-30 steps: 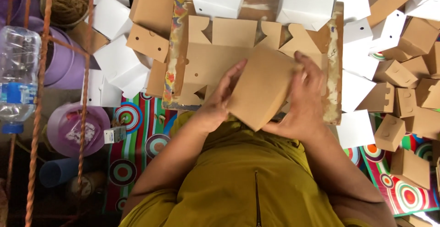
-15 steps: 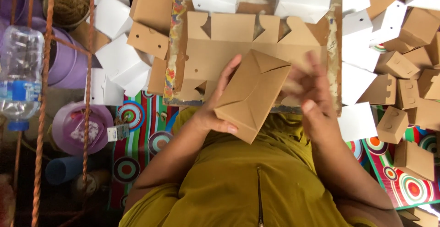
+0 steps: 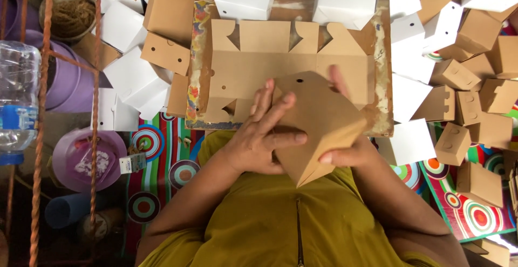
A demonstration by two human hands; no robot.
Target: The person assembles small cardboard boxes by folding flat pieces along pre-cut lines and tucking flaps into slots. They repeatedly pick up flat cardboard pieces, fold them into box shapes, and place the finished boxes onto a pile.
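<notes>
Rope point(image 3: 40, 110), rust-coloured, runs in two strands down the far left, crossing a clear plastic water bottle point(image 3: 17, 100) and two purple tubs point(image 3: 89, 162), one above the other. Next comes a loose pile of folded white boxes point(image 3: 132, 86) mixed with brown ones, lying on a striped mat with ring patterns point(image 3: 162, 162). In the middle sits a worn board used as a worktop point(image 3: 197, 78), and on it one flat, unfolded brown carton blank point(image 3: 253, 67), with two white boxes standing at its far edge. Over the near edge of the board both hands grip one brown cardboard box point(image 3: 318, 124), tilted on a corner: the left hand point(image 3: 259, 143) lies spread across its left face, thumb pressed to the panel, while the right hand point(image 3: 348, 148) clasps it from behind and below, mostly hidden by the box itself. At the right, many small folded brown boxes point(image 3: 467, 108), too crowded to count exactly, lie heaped beside more white ones.
</notes>
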